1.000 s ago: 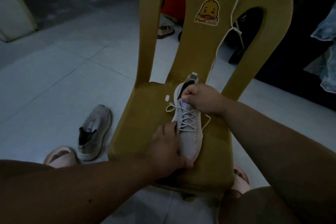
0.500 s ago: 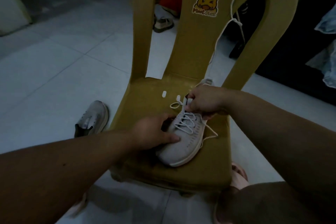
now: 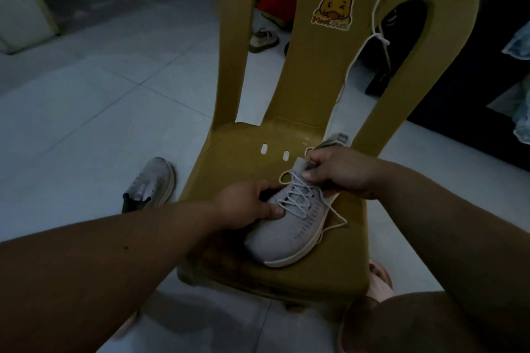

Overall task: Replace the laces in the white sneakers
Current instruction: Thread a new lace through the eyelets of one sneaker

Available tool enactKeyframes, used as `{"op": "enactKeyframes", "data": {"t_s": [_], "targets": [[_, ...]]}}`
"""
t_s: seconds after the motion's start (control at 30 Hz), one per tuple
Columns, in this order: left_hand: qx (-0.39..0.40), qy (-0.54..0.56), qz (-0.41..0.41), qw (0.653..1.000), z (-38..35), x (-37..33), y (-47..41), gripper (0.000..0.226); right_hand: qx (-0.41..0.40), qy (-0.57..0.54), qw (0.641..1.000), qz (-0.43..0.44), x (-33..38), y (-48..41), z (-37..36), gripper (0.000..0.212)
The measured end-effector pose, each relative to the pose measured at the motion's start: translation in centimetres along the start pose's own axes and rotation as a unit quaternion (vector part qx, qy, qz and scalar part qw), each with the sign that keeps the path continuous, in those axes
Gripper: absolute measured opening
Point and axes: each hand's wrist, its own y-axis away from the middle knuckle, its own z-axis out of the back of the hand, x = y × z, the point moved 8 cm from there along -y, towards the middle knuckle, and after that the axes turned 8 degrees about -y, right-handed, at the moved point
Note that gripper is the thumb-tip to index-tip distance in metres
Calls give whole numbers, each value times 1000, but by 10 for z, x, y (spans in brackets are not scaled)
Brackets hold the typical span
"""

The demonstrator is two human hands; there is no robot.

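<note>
A white sneaker (image 3: 289, 233) lies on the seat of a yellow plastic chair (image 3: 309, 278), toe toward me and angled left. Its white lace (image 3: 298, 195) criss-crosses the eyelets, with a loose end trailing off the right side (image 3: 337, 222). My left hand (image 3: 246, 205) grips the sneaker's left side at mid-foot, thumb on top. My right hand (image 3: 334, 170) pinches the lace at the top eyelets near the tongue. A second white sneaker (image 3: 152, 183) sits on the floor left of the chair.
A spare white lace (image 3: 375, 34) hangs over the chair back, beside a duck sticker (image 3: 334, 7). A sandal (image 3: 263, 40) lies on the tiled floor behind the chair. My knees frame the chair at the bottom. Dark furniture stands at right.
The sneaker has swung so its toe points left. My left hand shifted from pressing the toe to gripping the side. My right hand stays at the top of the lacing.
</note>
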Motion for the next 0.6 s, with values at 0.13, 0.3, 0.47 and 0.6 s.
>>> {"op": "enactKeyframes", "data": {"t_s": [0.13,0.3,0.47,0.6], "targets": [[-33,21,-27,999,20,-18,-2,76,-72,247,965,60,22,3,4,18],[-49,-93,-88,991,35,-54,-13,72,-138,378,914,44,28,3,12,34],[6,-228,-115,967,24,-69,-28,64,-191,385,902,47,27,2,15,35],[-57,-287,-110,950,35,-73,-36,41,-172,396,897,93,34,7,16,31]]}}
